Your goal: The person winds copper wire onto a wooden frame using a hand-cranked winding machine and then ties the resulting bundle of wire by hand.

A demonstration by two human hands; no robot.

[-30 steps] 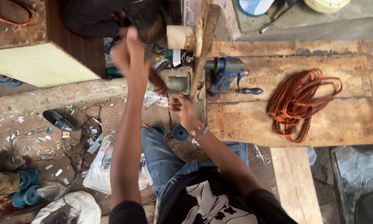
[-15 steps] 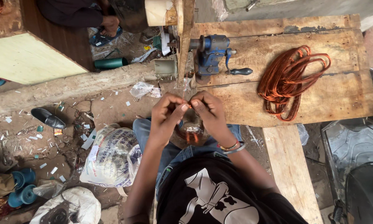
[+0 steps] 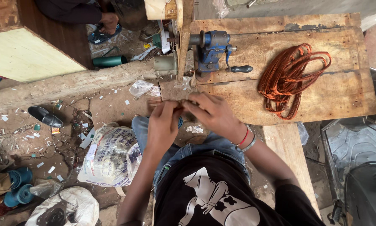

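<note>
I watched both hands meet over the lap, just below the near edge of the wooden table (image 3: 322,100); the left hand (image 3: 163,125) was closed, fingers pressed together around a thin bundle of copper-coloured wire (image 3: 155,101), whose short brush-like end stuck out past the knuckles toward the left; the right hand (image 3: 211,114) lay just beside it, fingers curled and pinching the same bundle from the other side, with a red band and a metal bangle on its wrist; the strands looked fine, straight and reddish-brown, mostly hidden by the fingers, so I could not tell how long the bundle was; a small blue round object (image 3: 180,122) showed between the hands, partly covered; on the table lay a loose coil of orange copper wire (image 3: 290,79), well apart from the hands, and a blue hand-crank winder (image 3: 213,48) with a dark handle stood near the table's left end; on the floor to the left rested a printed white sack (image 3: 108,155), a black shoe (image 3: 46,117) and blue spools (image 3: 18,186).
</note>
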